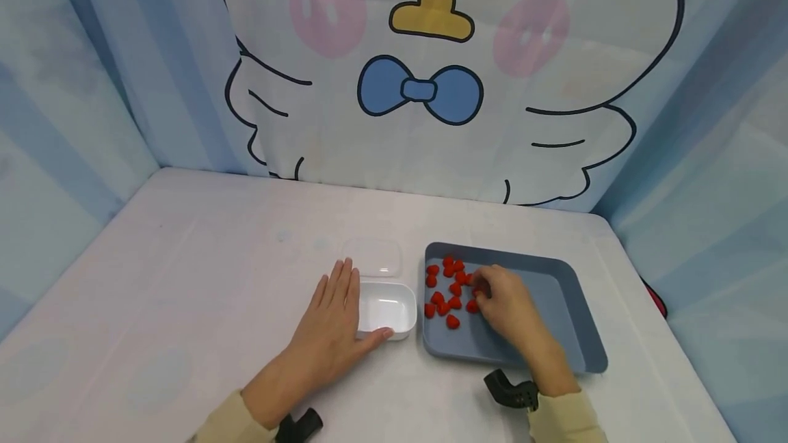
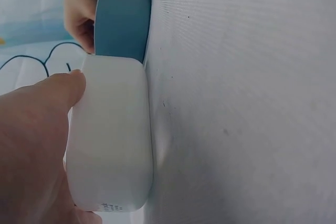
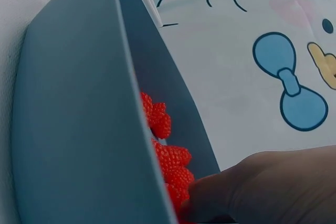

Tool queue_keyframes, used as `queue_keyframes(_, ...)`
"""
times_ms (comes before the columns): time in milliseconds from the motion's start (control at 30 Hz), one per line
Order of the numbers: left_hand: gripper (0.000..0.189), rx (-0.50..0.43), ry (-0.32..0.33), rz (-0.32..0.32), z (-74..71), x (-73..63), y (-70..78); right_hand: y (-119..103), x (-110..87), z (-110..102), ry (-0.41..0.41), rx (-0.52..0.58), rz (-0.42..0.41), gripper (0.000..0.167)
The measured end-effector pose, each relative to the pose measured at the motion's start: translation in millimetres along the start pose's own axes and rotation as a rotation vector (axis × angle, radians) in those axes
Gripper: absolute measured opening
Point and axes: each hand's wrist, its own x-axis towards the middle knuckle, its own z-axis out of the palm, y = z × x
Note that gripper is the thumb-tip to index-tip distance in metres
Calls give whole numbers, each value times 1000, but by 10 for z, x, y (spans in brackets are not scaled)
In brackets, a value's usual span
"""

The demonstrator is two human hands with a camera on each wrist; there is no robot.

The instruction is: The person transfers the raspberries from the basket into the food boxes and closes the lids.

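Observation:
My left hand [image 1: 329, 333] lies with straight fingers along the left side of a small white plastic box [image 1: 388, 309]. Its thumb rests across the box's near rim, which the left wrist view also shows. Inside the blue-grey tray [image 1: 529, 327], my right hand [image 1: 507, 299] bends its fingers down and pinches a red raspberry [image 1: 477, 291] between thumb and index finger. More raspberries [image 1: 455, 303] are scattered over the tray's left part. In the right wrist view the thumb is right against the raspberries [image 3: 176, 177], with the fingertips partly hidden behind the tray wall [image 3: 79, 103].
A clear lid [image 1: 372, 257] lies flat just behind the white box. The tray stands close to the box's right side. Curtains [image 1: 92, 53] and a cartoon-printed cloth [image 1: 418, 149] enclose the white table [image 1: 185, 279] at the sides and back.

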Motion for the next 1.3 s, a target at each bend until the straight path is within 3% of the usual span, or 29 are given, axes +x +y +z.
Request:
queue_keyframes(600, 108, -18, -10, -26, -26, 7, -17, -61, 15, -45, 0, -5, 6, 16)
queue_keyframes(1067, 109, -14, -21, -21, -73, -9, -35, -319, 16, -123, 47, 50, -66, 15)
queue_keyframes(1300, 112, 4, 13, -15, -110, -16, -62, -463, 36, -134, 38, 96, -96, 17)
